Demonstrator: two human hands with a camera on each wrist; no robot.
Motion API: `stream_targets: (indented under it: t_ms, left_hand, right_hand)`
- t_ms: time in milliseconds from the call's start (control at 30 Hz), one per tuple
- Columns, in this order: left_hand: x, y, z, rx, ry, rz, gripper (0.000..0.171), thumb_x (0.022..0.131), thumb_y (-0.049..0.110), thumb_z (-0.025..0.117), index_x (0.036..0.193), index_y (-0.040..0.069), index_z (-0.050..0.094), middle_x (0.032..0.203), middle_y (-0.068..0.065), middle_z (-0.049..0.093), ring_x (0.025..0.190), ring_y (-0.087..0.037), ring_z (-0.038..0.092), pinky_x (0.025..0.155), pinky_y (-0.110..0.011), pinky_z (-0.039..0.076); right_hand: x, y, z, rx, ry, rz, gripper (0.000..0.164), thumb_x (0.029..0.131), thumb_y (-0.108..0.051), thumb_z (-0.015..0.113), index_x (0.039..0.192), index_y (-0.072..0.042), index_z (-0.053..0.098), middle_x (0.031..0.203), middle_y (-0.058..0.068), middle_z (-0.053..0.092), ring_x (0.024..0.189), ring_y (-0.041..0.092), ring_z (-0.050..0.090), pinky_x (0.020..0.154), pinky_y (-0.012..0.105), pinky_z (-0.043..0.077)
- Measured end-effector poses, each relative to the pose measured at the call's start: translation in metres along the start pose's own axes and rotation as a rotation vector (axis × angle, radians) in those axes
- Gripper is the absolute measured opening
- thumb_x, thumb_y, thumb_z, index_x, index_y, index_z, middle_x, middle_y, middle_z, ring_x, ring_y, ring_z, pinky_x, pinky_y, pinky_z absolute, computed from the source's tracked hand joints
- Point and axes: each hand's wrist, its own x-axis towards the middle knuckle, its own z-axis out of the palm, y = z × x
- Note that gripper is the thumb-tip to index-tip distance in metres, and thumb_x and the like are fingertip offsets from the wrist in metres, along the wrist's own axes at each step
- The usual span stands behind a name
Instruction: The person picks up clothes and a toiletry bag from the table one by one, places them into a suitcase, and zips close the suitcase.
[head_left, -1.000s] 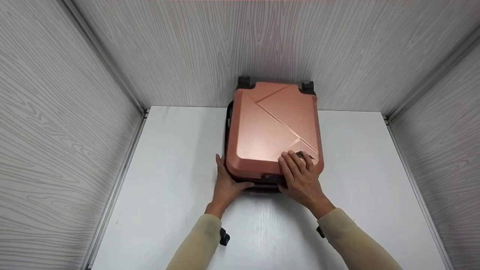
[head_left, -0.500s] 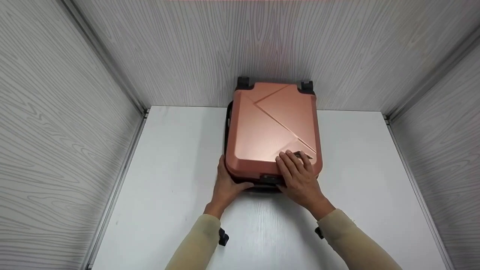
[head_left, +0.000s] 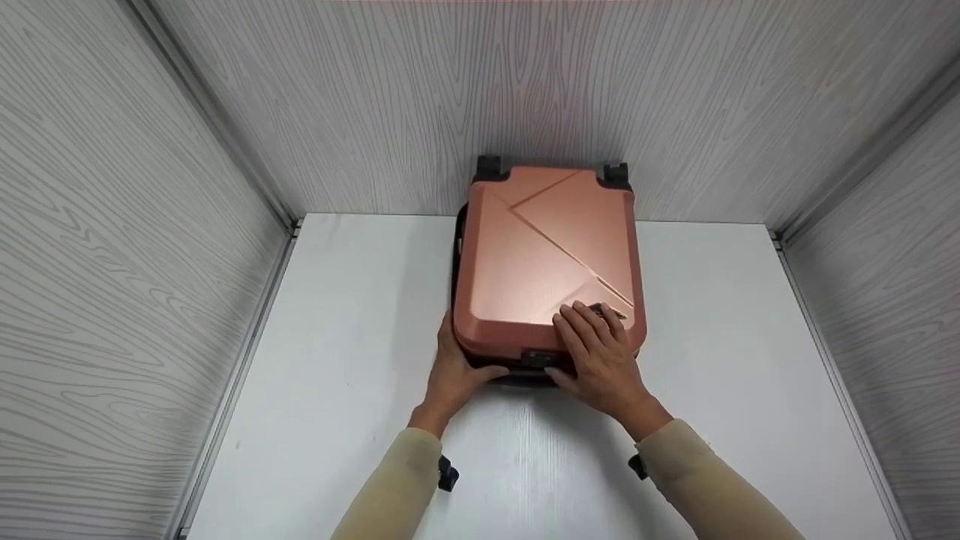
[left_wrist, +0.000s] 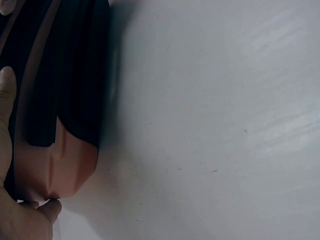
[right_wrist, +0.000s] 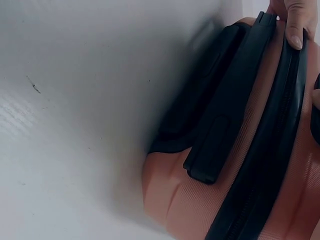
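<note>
A rose-gold hard-shell suitcase point(head_left: 540, 247) lies flat on the white surface, its wheels point(head_left: 489, 166) toward the back wall. My left hand point(head_left: 450, 375) holds its near left corner, thumb along the front side and fingers against the left side. In the left wrist view, fingertips point(left_wrist: 50, 207) bend round that corner. My right hand point(head_left: 600, 367) rests on the near right part of the lid with its fingers extended, over part of a small emblem point(head_left: 615, 312). Its thumb touches the front side beside a black latch point(head_left: 537, 359). A black carry handle point(right_wrist: 227, 110) shows on that side.
A grey wood-grain wall point(head_left: 375, 97) stands right behind the suitcase. Side walls point(head_left: 112, 300) rise left and right, with metal strips point(head_left: 232, 390) along the edges of the white tabletop point(head_left: 337, 315). A dark device point(head_left: 448, 474) sits at each wrist.
My left fingers have drawn in against the suitcase's left side. The right thumb has slid slightly left along the front. The suitcase stays almost where it was.
</note>
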Motion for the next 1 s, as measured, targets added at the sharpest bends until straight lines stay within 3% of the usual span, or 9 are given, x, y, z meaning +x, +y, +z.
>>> stream_targets:
  t_ms: [200,333,400,500,600,700,800,867,1000]
  left_hand:
    - [0.0,0.004,-0.003,0.031,-0.023,0.004,0.146,0.071,0.068,0.09,0.168,0.033,-0.013,0.171,0.002,0.019,0.157,-0.02,0.029,0.124,-0.044,0.034]
    - [-0.002,0.008,-0.008,0.042,-0.053,-0.019,0.145,0.074,0.065,0.089,0.169,0.027,-0.013,0.175,-0.004,0.014,0.159,-0.024,0.026,0.125,-0.046,0.034]
    - [-0.003,0.01,-0.011,0.041,-0.069,-0.038,0.143,0.075,0.065,0.088,0.169,0.023,-0.012,0.176,-0.006,0.012,0.16,-0.027,0.025,0.125,-0.048,0.034]
    - [-0.002,0.013,-0.016,0.013,-0.078,-0.064,0.139,0.077,0.067,0.086,0.17,0.021,-0.006,0.176,-0.006,0.013,0.16,-0.027,0.025,0.125,-0.05,0.032]
    - [0.003,0.016,-0.019,-0.085,-0.073,-0.064,0.131,0.078,0.062,0.088,0.171,0.022,0.004,0.173,-0.004,0.02,0.158,-0.026,0.028,0.125,-0.052,0.031]
    - [0.011,0.019,-0.021,-0.181,-0.077,-0.064,0.126,0.078,0.057,0.09,0.17,0.027,0.009,0.169,-0.002,0.026,0.153,-0.023,0.033,0.124,-0.051,0.033]
    - [0.015,0.021,-0.02,-0.24,-0.079,-0.063,0.125,0.077,0.056,0.092,0.169,0.031,0.01,0.168,-0.001,0.027,0.15,-0.023,0.037,0.122,-0.05,0.036]
    - [0.016,0.024,-0.018,-0.277,-0.072,-0.074,0.125,0.077,0.059,0.09,0.169,0.031,0.01,0.168,-0.004,0.027,0.15,-0.025,0.038,0.121,-0.051,0.037]
    - [0.016,0.03,-0.016,-0.345,-0.027,-0.093,0.113,0.085,0.063,0.08,0.169,0.027,0.013,0.168,-0.01,0.031,0.15,-0.03,0.039,0.121,-0.055,0.036]
  right_hand:
    - [0.003,-0.001,0.001,0.066,0.097,0.024,0.067,0.101,-0.048,0.067,0.15,-0.005,0.058,0.152,0.014,0.059,0.142,0.036,0.053,0.121,0.059,0.032]
    - [0.003,0.0,-0.001,0.122,0.153,0.077,0.055,0.108,-0.043,0.058,0.144,-0.001,0.061,0.145,0.017,0.063,0.138,0.038,0.055,0.122,0.054,0.033]
    - [0.001,0.003,-0.003,0.15,0.201,0.132,0.053,0.108,-0.038,0.061,0.142,0.002,0.063,0.142,0.02,0.064,0.135,0.04,0.056,0.122,0.055,0.034]
    - [-0.005,0.009,-0.006,0.194,0.266,0.281,0.053,0.102,-0.029,0.069,0.141,0.005,0.061,0.142,0.025,0.061,0.134,0.045,0.053,0.117,0.059,0.036]
    - [-0.013,0.017,-0.011,0.296,0.255,0.512,0.059,0.099,-0.024,0.071,0.146,0.006,0.054,0.147,0.026,0.053,0.136,0.044,0.049,0.113,0.06,0.038]
    - [-0.022,0.022,-0.017,0.501,0.147,0.783,0.068,0.104,-0.032,0.065,0.157,0.003,0.041,0.157,0.024,0.045,0.143,0.04,0.045,0.113,0.058,0.04]
    - [-0.029,0.024,-0.021,0.721,0.011,1.006,0.074,0.108,-0.05,0.054,0.165,-0.01,0.03,0.163,0.017,0.042,0.147,0.032,0.043,0.116,0.055,0.039]
    - [-0.029,0.024,-0.022,0.84,-0.033,1.09,0.076,0.108,-0.057,0.048,0.168,-0.016,0.026,0.166,0.014,0.039,0.15,0.029,0.04,0.12,0.054,0.036]
    - [-0.026,0.025,-0.022,0.966,-0.024,1.128,0.075,0.107,-0.06,0.049,0.169,-0.023,0.027,0.165,0.008,0.041,0.148,0.024,0.04,0.122,0.049,0.032]
